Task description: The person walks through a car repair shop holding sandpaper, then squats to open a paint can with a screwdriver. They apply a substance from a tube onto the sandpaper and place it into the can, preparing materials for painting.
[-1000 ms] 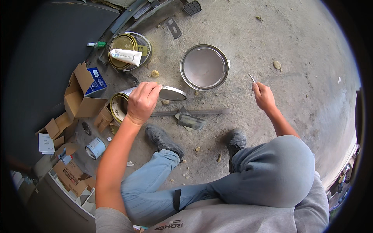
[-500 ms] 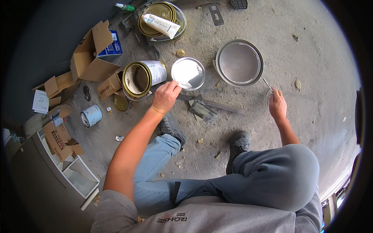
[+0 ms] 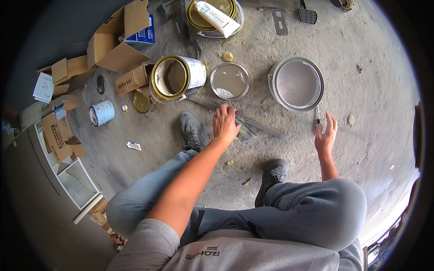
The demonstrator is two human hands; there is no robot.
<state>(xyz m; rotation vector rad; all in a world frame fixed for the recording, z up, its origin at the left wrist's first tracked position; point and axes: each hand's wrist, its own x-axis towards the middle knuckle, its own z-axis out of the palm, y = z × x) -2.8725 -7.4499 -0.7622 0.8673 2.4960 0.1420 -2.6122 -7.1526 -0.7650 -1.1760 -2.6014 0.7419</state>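
Note:
My left hand [image 3: 225, 123] is closed on a flat scraper plate [image 3: 247, 132], whose blade looks blurred. A long flat metal bar [image 3: 266, 129] lies on the floor beneath it. My right hand [image 3: 326, 135] is open, fingers apart, beside a slim rod-like tool [image 3: 318, 118] with a dark lower end. The tool's upper tip meets the rim of a round tin [image 3: 298, 83] with a grey top. A shiny round lid [image 3: 229, 79] lies farther off, between that tin and a tilted can [image 3: 196, 74] with pale residue inside.
A white tube [image 3: 219, 19] rests on a gold-lidded tin at the back. Cardboard boxes [image 3: 120, 56] stand at the left, near a small light-blue can [image 3: 102, 112]. A black pedal-like piece [image 3: 308, 16] and a slotted plate [image 3: 279, 21] lie at the back right.
My left hand has moved right and nearer, from the shiny lid to the scraper plate. My right hand has opened and let go of the slim tool, which now rests against the tin.

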